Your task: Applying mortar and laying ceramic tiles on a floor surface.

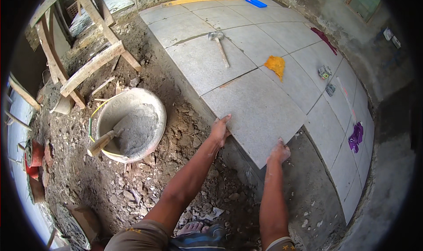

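Note:
A large grey floor tile (257, 112) lies at the near end of the tiled floor, its near corner standing over bare mortar. My left hand (220, 130) grips its left edge, thumb on top and fingers beneath. On the tile's near right edge, my right hand (279, 152) is closed, its fingers partly hidden under the tile. Beyond the tile, a mallet (218, 48) with a pale handle rests on a neighbouring tile. To the right of the mallet is a crumpled orange cloth (276, 66).
A bucket (162, 114) of grey cement powder with a wooden-handled trowel (103, 141) stands left on rubble. A wooden trestle (92, 68) is behind it. On the tiles lie a blue tray (255, 3), a small boxy device (324, 71), a purple cloth (356, 137) and a dark red cloth (324, 40).

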`<state>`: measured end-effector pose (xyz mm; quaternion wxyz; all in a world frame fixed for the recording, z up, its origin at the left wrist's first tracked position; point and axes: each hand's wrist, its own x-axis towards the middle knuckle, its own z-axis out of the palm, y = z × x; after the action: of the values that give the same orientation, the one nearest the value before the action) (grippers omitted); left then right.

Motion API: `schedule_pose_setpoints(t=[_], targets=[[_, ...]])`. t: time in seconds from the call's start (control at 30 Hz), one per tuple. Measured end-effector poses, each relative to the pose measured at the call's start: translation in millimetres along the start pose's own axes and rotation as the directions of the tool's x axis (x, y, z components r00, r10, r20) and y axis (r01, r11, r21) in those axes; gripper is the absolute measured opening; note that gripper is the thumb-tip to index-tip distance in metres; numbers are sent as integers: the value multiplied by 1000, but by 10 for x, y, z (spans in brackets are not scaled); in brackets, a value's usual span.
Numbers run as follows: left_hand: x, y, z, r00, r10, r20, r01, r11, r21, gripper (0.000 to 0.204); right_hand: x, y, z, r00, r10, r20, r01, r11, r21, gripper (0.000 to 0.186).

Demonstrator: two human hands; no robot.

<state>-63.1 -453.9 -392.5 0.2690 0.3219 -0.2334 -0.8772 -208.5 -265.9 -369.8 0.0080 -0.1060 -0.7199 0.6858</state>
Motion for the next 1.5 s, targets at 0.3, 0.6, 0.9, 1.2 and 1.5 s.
schedule_pose_setpoints(t=[0.3, 0.6, 0.9, 1.2, 1.5], targets=[[-54, 102, 76, 995, -86, 42, 86, 996, 11, 53, 61, 157, 2, 997, -49, -62, 49, 999, -3, 21], [-643, 78, 43, 908, 386, -162, -294, 863, 410, 33, 46, 210, 109, 996, -86, 23, 88, 988, -129, 25], [-1037, -333, 24, 864, 496, 83, -354, 483, 801, 66, 293, -224, -295, 915, 294, 278, -250, 951, -183, 56], [-1484, -109, -472, 949, 314, 20, -246, 700, 670, 61, 171, -348, -181, 899, 267, 349, -189, 952, -241, 54], [-1616, -191, -513, 967, 250, 38, -213, 727, 653, 60, 116, -462, -335, 931, 226, 285, -164, 961, -223, 76]])
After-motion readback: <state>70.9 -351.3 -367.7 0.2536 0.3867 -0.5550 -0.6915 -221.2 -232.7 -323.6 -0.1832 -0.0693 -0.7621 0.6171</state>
